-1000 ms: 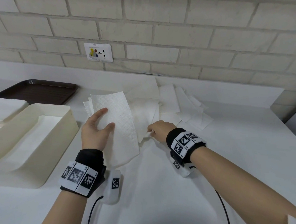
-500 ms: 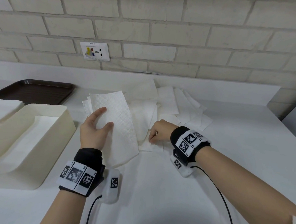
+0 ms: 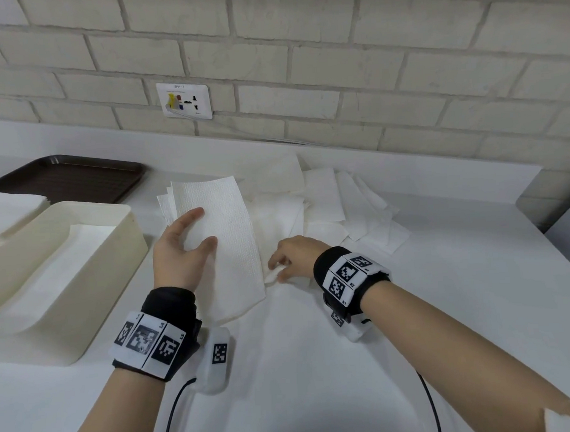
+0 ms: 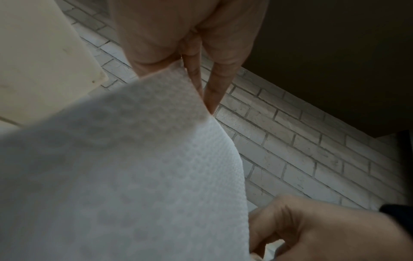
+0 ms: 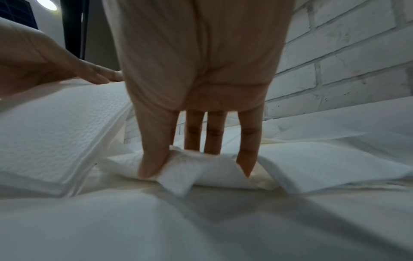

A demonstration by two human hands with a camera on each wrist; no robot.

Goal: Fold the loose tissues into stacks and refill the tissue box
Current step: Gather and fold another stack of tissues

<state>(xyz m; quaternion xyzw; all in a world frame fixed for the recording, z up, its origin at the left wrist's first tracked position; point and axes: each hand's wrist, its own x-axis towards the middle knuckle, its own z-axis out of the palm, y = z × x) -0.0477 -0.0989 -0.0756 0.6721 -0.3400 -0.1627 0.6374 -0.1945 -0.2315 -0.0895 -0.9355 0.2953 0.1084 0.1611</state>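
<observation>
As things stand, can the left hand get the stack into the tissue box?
Probably yes. The left hand holds the folded stack right beside the tissue box, whose top is open; nothing stands between them.

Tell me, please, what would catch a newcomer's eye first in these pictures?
The left hand holds a stack of folded tissues at the middle of the white table. Just right of it, the right hand pinches a loose tissue at the near edge of a scattered pile. An open cream tissue box waits at the left.
</observation>
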